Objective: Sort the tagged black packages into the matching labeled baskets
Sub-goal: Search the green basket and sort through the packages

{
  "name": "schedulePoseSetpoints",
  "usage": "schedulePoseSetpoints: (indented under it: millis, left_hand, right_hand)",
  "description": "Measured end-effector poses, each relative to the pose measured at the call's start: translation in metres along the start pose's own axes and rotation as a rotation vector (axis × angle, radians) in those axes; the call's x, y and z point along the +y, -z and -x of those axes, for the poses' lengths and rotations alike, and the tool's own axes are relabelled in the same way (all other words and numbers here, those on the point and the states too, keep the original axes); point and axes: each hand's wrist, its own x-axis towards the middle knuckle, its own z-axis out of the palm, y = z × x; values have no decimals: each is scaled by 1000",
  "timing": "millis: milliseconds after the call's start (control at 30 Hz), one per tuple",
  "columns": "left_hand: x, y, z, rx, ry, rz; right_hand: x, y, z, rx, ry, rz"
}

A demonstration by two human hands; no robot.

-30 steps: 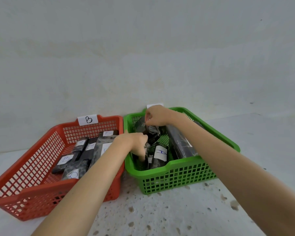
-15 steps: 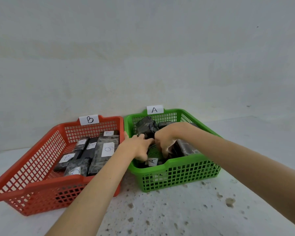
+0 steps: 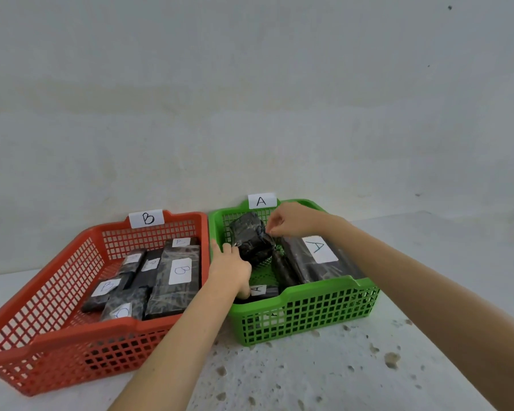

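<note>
Crumpled black package (image 3: 251, 238), tilted, centre right of frame, inside green basket (image 3: 309, 310) tagged A, no tag of its own showing. Held from both sides: left hand (image 3: 230, 269) below it at lower left, fingers hidden beneath, curl impossible to tell; right hand (image 3: 294, 222) at upper right, fingertips pinched together on its wrap. Best turned slowly to bring its tag up before settling it flat beside large A package (image 3: 321, 259). Left of frame, red basket (image 3: 57, 342) of B packages.
</note>
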Motion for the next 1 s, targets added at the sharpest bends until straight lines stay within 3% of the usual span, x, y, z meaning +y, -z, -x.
schedulePoseSetpoints:
  millis: [233, 333, 400, 433, 533, 700, 767, 833, 933, 1000]
  left_hand:
    - [1, 2, -1, 88, -128, 123]
    - [1, 2, -2, 56, -114, 171]
    - [0, 2, -2, 60, -120, 202]
    - [0, 2, -2, 64, -124, 209]
    - [0, 2, -1, 64, -124, 201]
    - [1, 3, -5, 88, -105, 221]
    - [-3, 4, -4, 252, -66, 443]
    - [-10, 5, -3, 508, 50, 862]
    - [-21, 8, -2, 714, 186, 1490]
    - [-21, 12, -1, 747, 179, 1729]
  right_hand:
    - [-6, -6, 9, -143, 48, 69]
    - [-23, -15, 12, -580, -25, -102]
    - [-32, -30, 9, -823, -101, -33]
    - [-36, -38, 8, -863, -99, 72]
    - [-43, -54, 6, -751, 2, 403]
    - [-40, -63, 9, -730, 31, 343]
    - [-36, -58, 13, -726, 26, 259]
    - [-27, -44, 15, -657, -18, 79]
    - [-16, -21, 16, -525, -175, -571]
    - [-12, -14, 16, -384, -227, -935]
